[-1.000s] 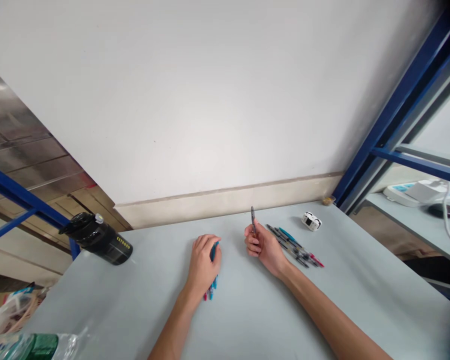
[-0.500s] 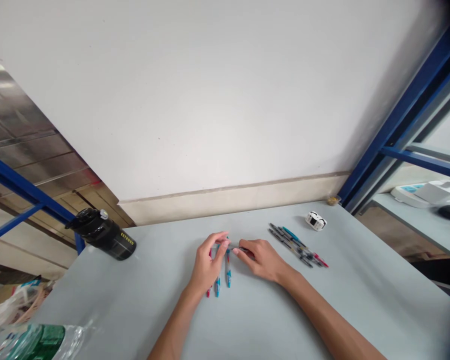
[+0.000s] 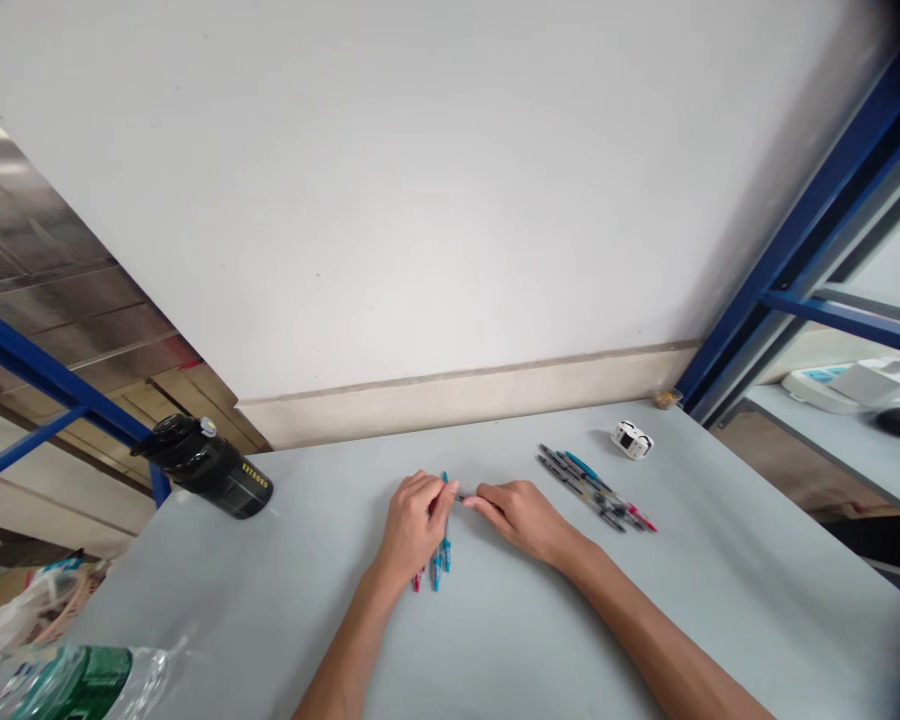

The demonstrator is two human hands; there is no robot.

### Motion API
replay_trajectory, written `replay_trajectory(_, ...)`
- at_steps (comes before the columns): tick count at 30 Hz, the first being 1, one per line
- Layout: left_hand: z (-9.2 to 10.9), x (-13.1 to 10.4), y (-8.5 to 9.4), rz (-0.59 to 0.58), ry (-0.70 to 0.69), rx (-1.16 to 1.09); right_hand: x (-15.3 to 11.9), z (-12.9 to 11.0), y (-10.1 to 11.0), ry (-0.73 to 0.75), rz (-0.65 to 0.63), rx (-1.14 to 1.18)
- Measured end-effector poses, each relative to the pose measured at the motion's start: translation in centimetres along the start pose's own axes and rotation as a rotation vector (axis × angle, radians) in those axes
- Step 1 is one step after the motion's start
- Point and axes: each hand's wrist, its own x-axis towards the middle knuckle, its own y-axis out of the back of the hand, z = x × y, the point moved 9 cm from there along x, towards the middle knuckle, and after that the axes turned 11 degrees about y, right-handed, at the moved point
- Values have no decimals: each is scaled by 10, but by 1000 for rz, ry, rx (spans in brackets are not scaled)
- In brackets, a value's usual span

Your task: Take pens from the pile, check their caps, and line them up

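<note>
A dark-ended pen (image 3: 461,497) spans the small gap between my two hands, mostly hidden by fingers. My left hand (image 3: 414,525) is closed around one end of it, the thumb pressed to the forefinger. The other end sits in a pinch of my right hand (image 3: 521,518), its fingers curled. Below my left hand lie a blue pen (image 3: 448,556), a second blue pen (image 3: 436,573) and a red pen (image 3: 418,579), with their upper parts partly covered by that hand.
Right of my hands lies a loose pile of several pens (image 3: 585,487), mostly black. Behind it sit a white case (image 3: 632,440) and a small clear container (image 3: 667,399). A black bottle (image 3: 221,475) lies tilted in view at the left; clear plastic with green (image 3: 97,685) fills the near left corner.
My left fingers have closed more tightly over the pen, and less of it shows between my hands. The rightmost blue pen has shifted left, closer to the other one.
</note>
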Motion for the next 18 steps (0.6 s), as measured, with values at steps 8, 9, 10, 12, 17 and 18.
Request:
replay_trajectory(8, -20, 3, -3, -18, 189, -158, 1, -11, -1, 102, 15, -147)
replay_trajectory(9, -20, 2, -3, -29, 196, -172, 1, -11, -1, 105, 18, -148)
replay_trajectory(10, -18, 2, -2, -37, 188, -180, 1, -11, 1, 102, 27, -146)
replay_trajectory(12, -10, 1, 1, -49, 138, -184, 0, -7, 5, 80, 55, -136)
replay_trajectory(17, 1, -3, 2, -106, 75, -228, -2, -1, 11, 54, 77, -110)
replay_trajectory(18, 0, -3, 2, -104, 76, -224, -2, -2, 12, 62, 78, -110)
